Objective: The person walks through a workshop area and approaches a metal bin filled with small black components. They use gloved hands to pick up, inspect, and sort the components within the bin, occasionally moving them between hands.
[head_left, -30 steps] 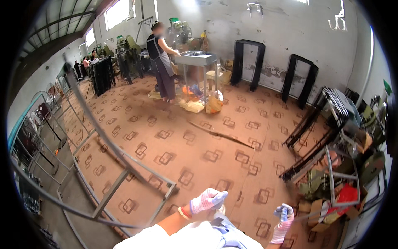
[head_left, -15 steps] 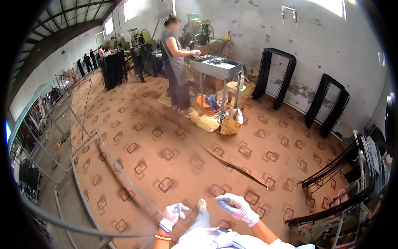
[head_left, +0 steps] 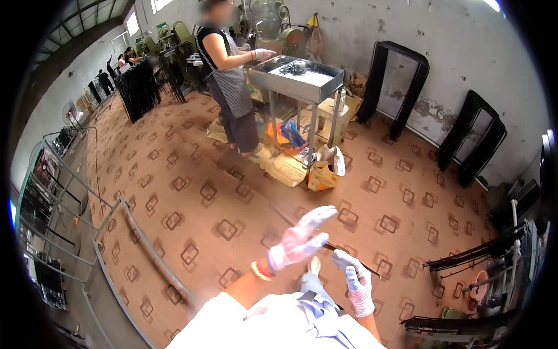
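**Both hands empty; floor strip closest, steel tray table beyond**

Left hand (head_left: 297,239) and right hand (head_left: 356,284), both gloved: fingers and thumb apart on each, nothing gripped.

Nearest thing: dark strip (head_left: 329,246) on the floor covering (head_left: 192,221), just past the fingertips, running far-left to near-right. Can't tell if it's loose or a seam. If loose, I'd guess thin, light, bendy; pinch the near-right end. Looks narrow, dark, flat.

Farther, a bit left: paper bag (head_left: 325,171), then steel tray table (head_left: 290,86). Table probably stiff, fairly heavy, slick; grip opposite rims. Grey, shallow-walled, thin legs; dark small parts (head_left: 297,68) heaped inside. Co-worker (head_left: 229,75) at its left end.
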Demonstrator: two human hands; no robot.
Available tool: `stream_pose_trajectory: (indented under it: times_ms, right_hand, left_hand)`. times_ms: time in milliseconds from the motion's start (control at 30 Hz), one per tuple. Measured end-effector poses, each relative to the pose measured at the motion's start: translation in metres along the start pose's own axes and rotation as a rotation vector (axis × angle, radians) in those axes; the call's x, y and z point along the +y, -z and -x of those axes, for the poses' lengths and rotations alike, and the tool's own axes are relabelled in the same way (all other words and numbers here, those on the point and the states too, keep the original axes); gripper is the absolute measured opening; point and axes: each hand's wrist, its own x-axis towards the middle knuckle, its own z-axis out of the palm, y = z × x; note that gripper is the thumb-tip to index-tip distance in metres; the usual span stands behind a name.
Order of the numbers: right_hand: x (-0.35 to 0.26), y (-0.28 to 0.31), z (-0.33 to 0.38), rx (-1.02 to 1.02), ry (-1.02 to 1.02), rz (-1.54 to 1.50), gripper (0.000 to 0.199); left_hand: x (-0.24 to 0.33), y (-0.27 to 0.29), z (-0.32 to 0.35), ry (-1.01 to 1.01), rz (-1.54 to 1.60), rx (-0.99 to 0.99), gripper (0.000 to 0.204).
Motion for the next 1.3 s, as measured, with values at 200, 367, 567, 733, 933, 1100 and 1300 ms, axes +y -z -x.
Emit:
stream_pose_trajectory:
  times_ms: [200,367,567,733,933,1100,1300]
  right_hand:
    - [0.057,0.037,-0.145,-0.210,0.096,0.184,0.077]
    - [0.068,0.040,-0.271,-0.410,-0.008,0.373,0.085]
    - [0.063,-0.004,-0.423,-0.382,0.189,0.143,0.066]
    - [0.073,-0.028,-0.533,-0.226,0.245,0.232,0.064]
    - [0.097,-0.084,-0.672,0.039,0.377,-0.017,0.055]
    - [0.106,-0.109,-0.751,0.162,0.408,-0.140,0.071]
    - [0.142,-0.173,-0.828,0.048,0.387,-0.167,0.071]
  left_hand:
    - [-0.092,-0.019,-0.109,0.063,0.199,0.044,0.057]
    - [-0.165,0.026,-0.182,0.044,0.003,0.281,0.063]
    - [-0.262,0.076,-0.206,0.337,0.190,0.172,0.064]
    - [-0.299,0.128,-0.276,0.505,0.334,0.185,0.064]
    - [-0.319,0.230,-0.366,0.192,0.532,0.158,0.066]
    - [-0.371,0.298,-0.385,-0.071,0.184,0.010,0.074]
    - [-0.444,0.387,-0.392,0.120,0.137,-0.057,0.062]
